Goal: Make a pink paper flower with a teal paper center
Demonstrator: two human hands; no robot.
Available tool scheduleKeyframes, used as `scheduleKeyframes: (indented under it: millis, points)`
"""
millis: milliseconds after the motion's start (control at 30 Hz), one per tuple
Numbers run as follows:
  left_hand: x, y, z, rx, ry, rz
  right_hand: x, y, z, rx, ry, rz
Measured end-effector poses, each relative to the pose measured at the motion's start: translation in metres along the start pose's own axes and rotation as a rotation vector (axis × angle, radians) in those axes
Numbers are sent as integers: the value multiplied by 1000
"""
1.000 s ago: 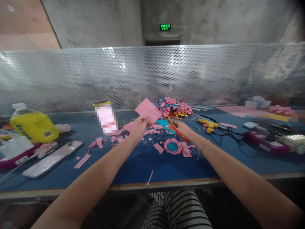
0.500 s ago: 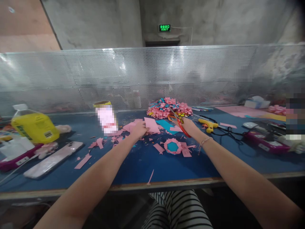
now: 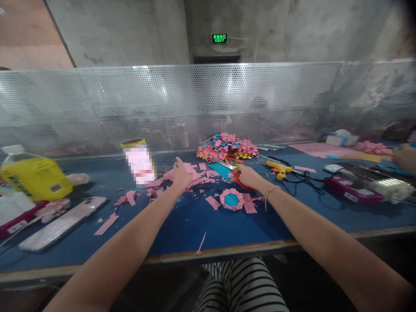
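My left hand [image 3: 182, 175] hovers over or rests on a pile of pink paper pieces [image 3: 194, 170], with a finger or thumb raised and no sheet visible in its grasp. Around the red handles of a pair of scissors [image 3: 227, 165] my right hand [image 3: 247, 176] is closed; the blades point left over a blue paper piece [image 3: 218, 170]. Nearer to me lies a pink paper ring with a blue centre [image 3: 232, 199]. Behind the scissors sits a heap of folded pink, blue and yellow paper flowers [image 3: 224, 147].
A yellow glue gun [image 3: 279, 169] with a black cord lies to the right, before a purple power strip [image 3: 352, 190]. On the left are a phone [image 3: 63, 223] and a yellow-liquid bottle [image 3: 37, 175]. A perforated metal screen [image 3: 276, 104] stands behind. Another person's hand [image 3: 404, 158] shows far right.
The pink sheet my left hand held up no longer stands in its fingers, and that hand has opened. The scissors have swung lower, pointing more to the left. The view has shifted slightly right.
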State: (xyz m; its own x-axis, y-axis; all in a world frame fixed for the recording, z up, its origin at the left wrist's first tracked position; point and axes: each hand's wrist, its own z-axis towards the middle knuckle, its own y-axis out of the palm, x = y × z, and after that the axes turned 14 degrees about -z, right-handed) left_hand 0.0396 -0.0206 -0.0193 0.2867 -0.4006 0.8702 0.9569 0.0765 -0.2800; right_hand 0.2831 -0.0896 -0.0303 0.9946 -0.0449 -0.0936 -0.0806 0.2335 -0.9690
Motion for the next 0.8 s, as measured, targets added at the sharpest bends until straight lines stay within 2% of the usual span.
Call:
scheduleKeyframes:
  millis: [100,267,467,633,800]
  points:
    - [4,3,-2,57,19,239,-6,4,0,-8,-35,13]
    - [5,8,-9,-101,-26,424,-11,4,0,-17,-18,-79]
    - [6,11,-12,-229,-8,446,-16,3,-2,49,-66,-234]
    - [-2,10,-8,-275,45,487,-14,5,-1,51,-30,-232]
    - [-13,4,-4,-197,11,483,-6,5,-1,45,72,-181]
